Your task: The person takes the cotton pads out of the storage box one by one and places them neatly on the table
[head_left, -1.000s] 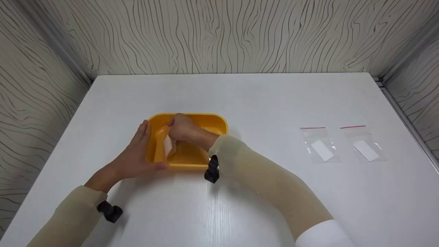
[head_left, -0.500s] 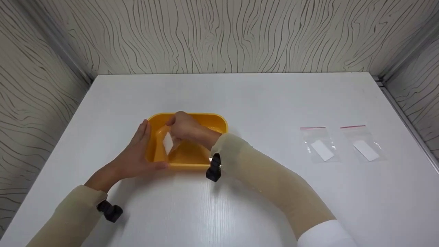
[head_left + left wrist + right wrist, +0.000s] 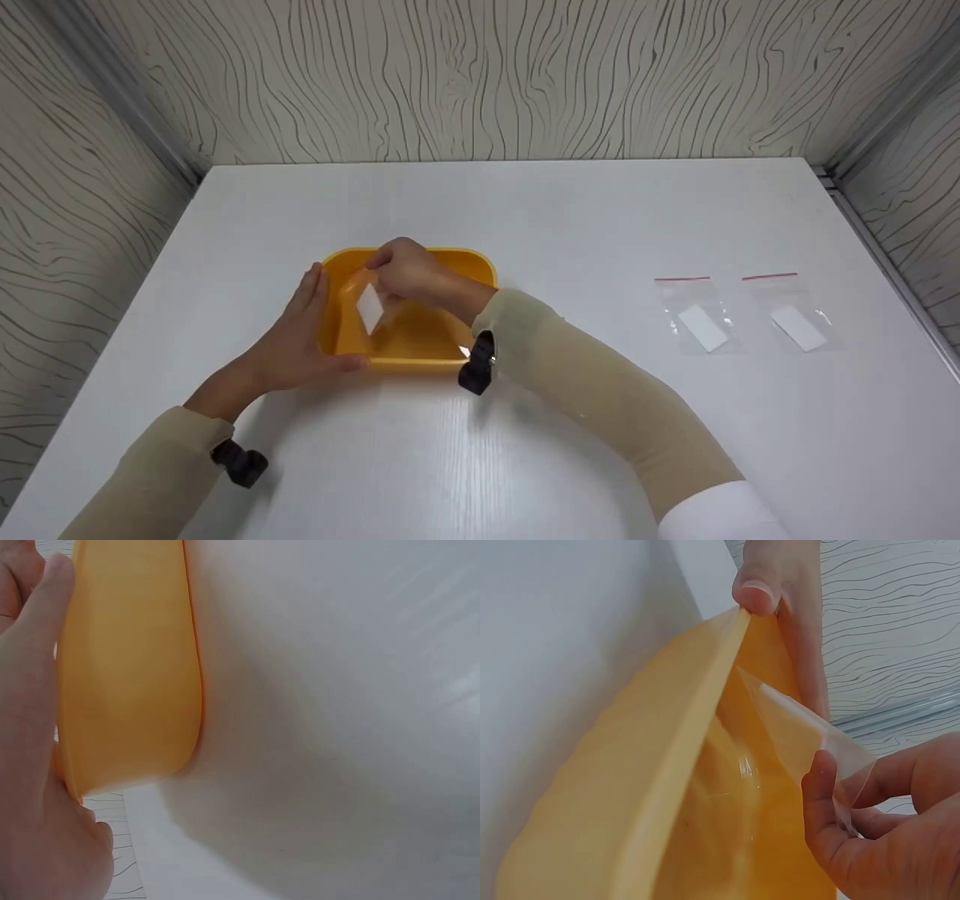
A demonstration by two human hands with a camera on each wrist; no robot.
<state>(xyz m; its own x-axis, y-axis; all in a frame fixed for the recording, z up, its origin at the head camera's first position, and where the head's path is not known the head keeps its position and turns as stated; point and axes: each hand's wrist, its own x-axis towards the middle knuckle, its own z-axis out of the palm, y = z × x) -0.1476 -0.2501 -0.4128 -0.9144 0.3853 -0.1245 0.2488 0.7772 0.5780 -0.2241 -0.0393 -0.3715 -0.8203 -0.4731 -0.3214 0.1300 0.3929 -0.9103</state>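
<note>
In the head view a yellow plastic tray point(image 3: 416, 366) stands left of centre on the white table. My left hand point(image 3: 289, 341) lies round its near left corner, fingers straight along the left wall and thumb against the front rim. My right hand point(image 3: 411, 271) is over the tray and pinches a clear zip bag point(image 3: 799, 731) between thumb and fingers, as the right wrist view shows. A white card point(image 3: 370, 308) is inside this bag, which hangs tilted within the tray. The left wrist view shows the tray's outer wall point(image 3: 135, 667) beside my left hand.
Two clear zip bags point(image 3: 701, 328) with red seals, a white card in each, lie flat on the right of the table point(image 3: 570, 225). A small white piece point(image 3: 464, 351) shows in the tray by my right wrist. A patterned wall point(image 3: 480, 82) stands behind.
My right hand has moved slightly up and to the right, and the bag with the card has risen with it. My left hand and the tray stay in place.
</note>
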